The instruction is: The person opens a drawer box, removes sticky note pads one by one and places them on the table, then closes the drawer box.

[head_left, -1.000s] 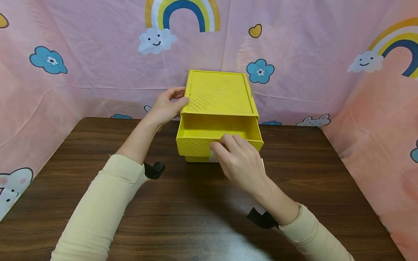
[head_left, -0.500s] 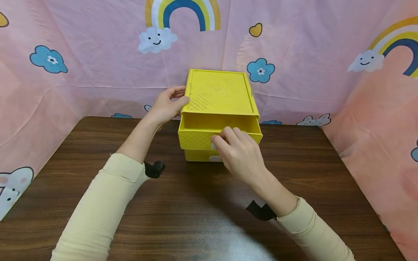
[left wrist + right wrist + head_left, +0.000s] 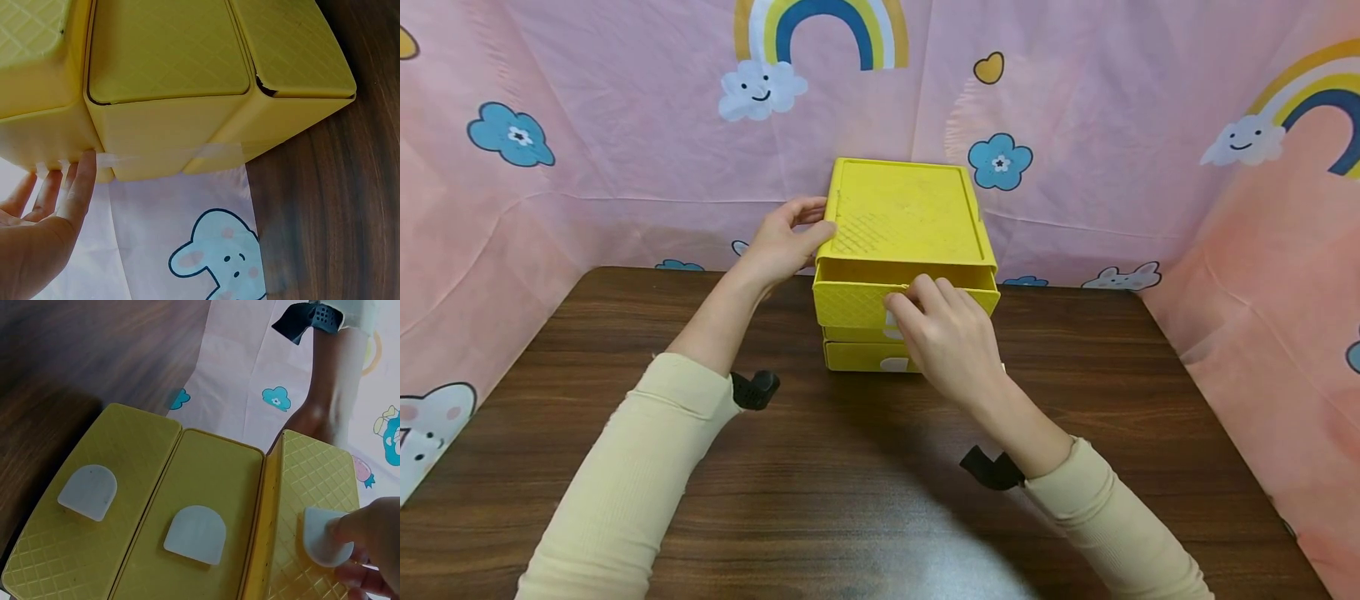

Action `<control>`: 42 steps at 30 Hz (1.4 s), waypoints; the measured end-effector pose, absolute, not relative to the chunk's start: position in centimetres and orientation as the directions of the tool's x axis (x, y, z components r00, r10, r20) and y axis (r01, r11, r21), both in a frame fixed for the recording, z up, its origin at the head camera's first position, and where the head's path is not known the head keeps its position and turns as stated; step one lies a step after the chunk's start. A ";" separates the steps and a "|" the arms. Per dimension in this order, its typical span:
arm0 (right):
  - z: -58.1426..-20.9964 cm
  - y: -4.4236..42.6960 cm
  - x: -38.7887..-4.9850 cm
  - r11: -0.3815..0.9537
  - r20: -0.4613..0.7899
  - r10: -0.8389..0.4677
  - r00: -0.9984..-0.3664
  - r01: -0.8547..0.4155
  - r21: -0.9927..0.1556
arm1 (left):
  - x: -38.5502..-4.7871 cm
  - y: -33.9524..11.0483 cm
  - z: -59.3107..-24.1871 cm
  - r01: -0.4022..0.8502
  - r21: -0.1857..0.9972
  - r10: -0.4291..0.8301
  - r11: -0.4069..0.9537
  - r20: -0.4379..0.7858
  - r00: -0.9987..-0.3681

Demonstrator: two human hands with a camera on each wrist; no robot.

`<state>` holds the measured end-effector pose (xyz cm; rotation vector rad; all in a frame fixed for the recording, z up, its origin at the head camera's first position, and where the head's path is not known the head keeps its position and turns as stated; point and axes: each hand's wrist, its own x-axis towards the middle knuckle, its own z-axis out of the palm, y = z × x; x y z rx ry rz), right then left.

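A yellow plastic drawer cabinet (image 3: 910,208) stands against the cloth at the back of the table. Its top drawer (image 3: 850,305) sticks out partway, and a strip of its inside shows. My right hand (image 3: 946,342) pinches that drawer's white handle (image 3: 317,536), thumb on the handle's face, as the right wrist view shows. At the cabinet's left side, my left hand (image 3: 782,242) rests with the thumb at the top edge and extended fingers (image 3: 80,187) touching the side wall. The middle drawer (image 3: 212,469) and bottom drawer (image 3: 134,434) sit flush, each with a white rounded handle.
A dark wood-grain table (image 3: 820,500) spreads in front of the cabinet. Pink patterned cloth (image 3: 662,100) hangs behind and on both sides. Clear tape (image 3: 187,152) runs along the cabinet's side in the left wrist view.
The top drawer has slid back toward the cabinet, its opening now narrower. My right hand has moved away from me with it, while the left hand has stayed put.
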<state>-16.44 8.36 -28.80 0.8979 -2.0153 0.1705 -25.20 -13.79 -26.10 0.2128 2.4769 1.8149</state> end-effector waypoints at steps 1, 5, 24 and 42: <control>-28.8 8.3 -16.6 0.727 0.782 -0.526 -0.335 -0.654 0.208 | -25.2 -13.8 -26.1 0.074 0.952 0.148 0.298 0.031 -0.989; -28.8 8.2 -17.0 0.737 0.784 -0.515 -0.347 -0.646 0.198 | -25.2 -13.8 -26.1 0.072 0.953 0.151 0.293 0.028 -0.988; -28.7 8.0 -18.7 0.760 0.777 -0.492 -0.394 -0.629 0.162 | -25.0 -13.8 -26.0 0.081 0.962 0.163 0.261 0.038 -0.986; -28.4 8.3 -19.6 0.744 0.762 -0.525 -0.380 -0.640 0.194 | -25.3 -13.7 -26.1 0.066 0.967 0.155 0.248 0.028 -0.988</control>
